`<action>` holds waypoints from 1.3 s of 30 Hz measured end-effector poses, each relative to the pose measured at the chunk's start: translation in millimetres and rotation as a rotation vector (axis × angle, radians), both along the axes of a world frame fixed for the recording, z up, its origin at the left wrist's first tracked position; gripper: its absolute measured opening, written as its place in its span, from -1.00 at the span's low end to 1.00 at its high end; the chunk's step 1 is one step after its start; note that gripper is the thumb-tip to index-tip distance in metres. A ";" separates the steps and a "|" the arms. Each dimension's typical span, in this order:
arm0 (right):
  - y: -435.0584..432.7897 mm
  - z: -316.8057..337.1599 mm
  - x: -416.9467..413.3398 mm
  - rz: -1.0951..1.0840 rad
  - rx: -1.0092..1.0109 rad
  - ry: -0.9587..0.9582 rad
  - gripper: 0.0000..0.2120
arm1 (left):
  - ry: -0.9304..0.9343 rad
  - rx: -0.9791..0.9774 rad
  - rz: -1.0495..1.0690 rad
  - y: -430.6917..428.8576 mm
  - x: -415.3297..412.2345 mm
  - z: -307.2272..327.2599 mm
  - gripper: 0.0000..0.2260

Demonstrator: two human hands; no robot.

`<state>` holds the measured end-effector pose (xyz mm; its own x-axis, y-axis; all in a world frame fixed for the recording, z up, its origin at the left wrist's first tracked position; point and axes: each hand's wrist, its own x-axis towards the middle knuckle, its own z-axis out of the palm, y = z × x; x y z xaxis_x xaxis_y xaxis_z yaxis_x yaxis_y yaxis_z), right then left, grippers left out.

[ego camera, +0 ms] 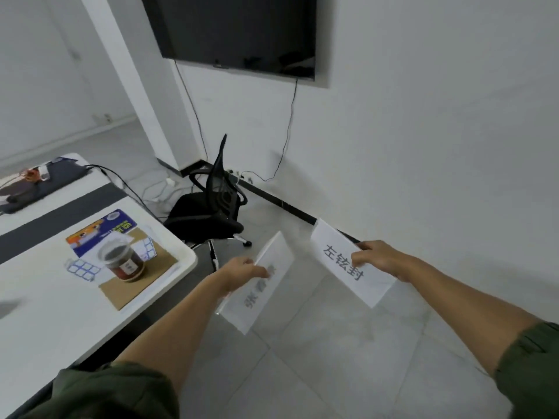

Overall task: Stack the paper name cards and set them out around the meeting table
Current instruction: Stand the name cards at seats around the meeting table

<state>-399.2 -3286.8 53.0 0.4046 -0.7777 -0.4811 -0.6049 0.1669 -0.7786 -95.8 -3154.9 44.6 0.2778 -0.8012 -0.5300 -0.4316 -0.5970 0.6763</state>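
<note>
At lower centre, left hand (242, 275): fingers curled, pinching the white folded paper name card with blurred grey lettering (257, 303) near its upper end; the card hangs over the grey floor tiles, right of the table corner.
Right hand (382, 261): thumb and fingers clamped on the white paper name card with black lettering (341, 261), centre right of frame, lettering facing the camera.
Cards: apart, with a gap between them, not touching; both off the table.
White meeting table with dark strip (45, 313): left of frame; holds a clear jar of brown contents (122, 261) on a brown cardboard sheet (157, 267); no name card seen on the part in view.
Black mesh office chair (211, 207): centre, beyond the table corner.
Progress: early, I judge. Two cards are in hand but not yet stacked, and setting out around the table is all left.
</note>
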 end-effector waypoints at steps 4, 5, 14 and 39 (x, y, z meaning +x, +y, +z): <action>-77.9 -3.1 68.1 0.147 0.011 0.000 -0.74 | 0.022 0.044 0.131 -25.1 37.1 3.3 -0.69; -96.3 -7.2 91.7 0.189 0.019 0.008 -0.73 | 0.020 0.048 0.178 -32.7 54.4 -1.0 -0.72; -204.8 -27.4 296.0 0.484 0.040 0.035 -0.72 | 0.016 0.079 0.439 -95.0 208.0 -22.0 -0.68; -394.8 -31.5 831.1 1.149 0.023 0.045 -0.81 | 0.041 0.034 1.144 -206.3 498.0 -30.2 -0.60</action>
